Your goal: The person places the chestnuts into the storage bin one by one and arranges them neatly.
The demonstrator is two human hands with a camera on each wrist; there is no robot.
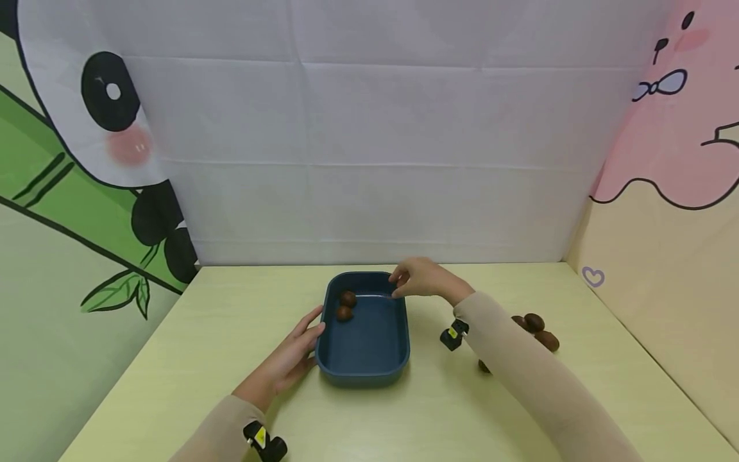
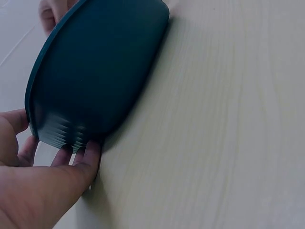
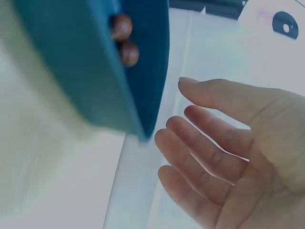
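Note:
A dark blue rectangular tray [image 1: 364,380] stands on the table with two glossy brown chestnuts [image 1: 344,314] inside, near its left wall. My left hand [image 1: 284,360] rests against the tray's left side. Its fingertips touch the outer wall and the rim, as the left wrist view also shows. Over the tray's far right corner hovers my right hand [image 1: 426,277], fingers loosely bent. In the right wrist view that palm [image 3: 267,157] holds nothing and is apart from the tray wall.
Several more brown chestnuts [image 1: 546,341] lie on the table to the right, partly hidden behind the right sleeve [image 1: 537,372]. A white cloth backdrop [image 1: 381,147] rises at the table's far edge, with printed side panels left and right.

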